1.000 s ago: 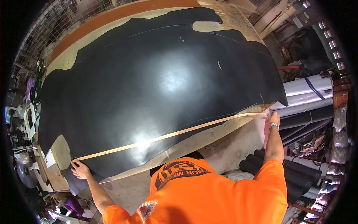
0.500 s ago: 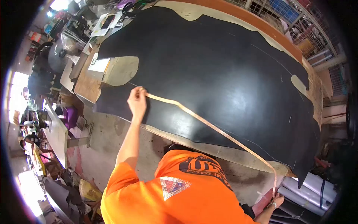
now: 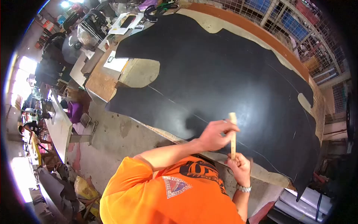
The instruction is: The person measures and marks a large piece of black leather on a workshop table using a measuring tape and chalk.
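Note:
A black sheet of hide-like material [image 3: 209,71] with an irregular outline lies over the table, with thin pale lines drawn on it. Above its near edge, my left hand [image 3: 218,135] pinches a pale measuring tape [image 3: 233,143], whose upper end sticks up past the fingers. Lower down, my right hand [image 3: 239,168], with a metal watch on the wrist, is closed on the tape's lower part. The stretch between my hands is short and straight.
White paper [image 3: 115,61] lies on the table's left end, and a phone [image 3: 128,21] on papers at upper left. Silver rolls [image 3: 304,203] are at lower right. Wire mesh shelving [image 3: 294,22] stands behind. A person [image 3: 31,130] is far left.
My left hand has moved right from the sheet's left side, and my right hand has come up and inward from the lower right. The long stretched tape is now short between them.

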`<state>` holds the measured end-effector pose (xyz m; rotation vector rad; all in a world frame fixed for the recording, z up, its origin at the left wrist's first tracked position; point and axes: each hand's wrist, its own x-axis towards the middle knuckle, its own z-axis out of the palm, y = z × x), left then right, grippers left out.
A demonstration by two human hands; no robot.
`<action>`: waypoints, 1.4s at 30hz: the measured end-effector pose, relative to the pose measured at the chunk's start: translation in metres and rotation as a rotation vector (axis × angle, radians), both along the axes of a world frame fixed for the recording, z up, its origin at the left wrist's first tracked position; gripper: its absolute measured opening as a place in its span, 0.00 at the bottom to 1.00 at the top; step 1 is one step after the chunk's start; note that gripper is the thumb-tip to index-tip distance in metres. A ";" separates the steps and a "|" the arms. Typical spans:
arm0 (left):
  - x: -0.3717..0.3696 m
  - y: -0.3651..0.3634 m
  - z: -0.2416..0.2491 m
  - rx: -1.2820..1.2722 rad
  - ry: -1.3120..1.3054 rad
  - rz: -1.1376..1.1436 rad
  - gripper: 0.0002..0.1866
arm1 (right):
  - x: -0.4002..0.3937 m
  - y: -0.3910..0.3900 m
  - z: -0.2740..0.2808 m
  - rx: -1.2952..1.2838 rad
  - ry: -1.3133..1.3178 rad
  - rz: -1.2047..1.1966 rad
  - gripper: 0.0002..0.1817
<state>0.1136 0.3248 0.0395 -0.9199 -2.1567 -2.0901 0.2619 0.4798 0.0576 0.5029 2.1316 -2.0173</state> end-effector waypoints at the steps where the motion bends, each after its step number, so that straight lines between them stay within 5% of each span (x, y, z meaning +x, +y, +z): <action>1: -0.006 -0.013 -0.004 -0.011 -0.079 0.034 0.10 | 0.003 0.000 0.005 -0.018 -0.033 -0.045 0.05; 4: -0.027 -0.058 -0.035 -0.119 -0.207 0.218 0.09 | 0.020 0.040 0.008 0.143 -0.303 0.227 0.05; 8: -0.067 -0.131 -0.045 -0.029 -0.411 0.481 0.09 | 0.040 0.068 0.027 0.136 -0.495 0.245 0.06; 15: -0.096 -0.250 -0.056 -0.094 -0.306 0.920 0.10 | 0.041 0.174 0.032 0.034 -0.479 0.227 0.07; 22: -0.137 -0.319 -0.063 -0.081 -0.330 1.048 0.13 | -0.027 0.224 0.086 0.405 -0.413 0.233 0.06; 29: -0.238 -0.352 -0.093 0.030 -0.441 0.940 0.13 | -0.039 0.116 0.062 0.394 -0.427 0.129 0.06; 36: -0.311 -0.397 -0.108 -0.138 -0.420 0.725 0.12 | 0.091 -0.050 -0.029 -0.143 -0.578 -0.169 0.06; 42: -0.322 -0.431 -0.097 -0.145 -0.352 0.698 0.10 | 0.143 -0.149 -0.075 -0.116 -0.622 -0.279 0.07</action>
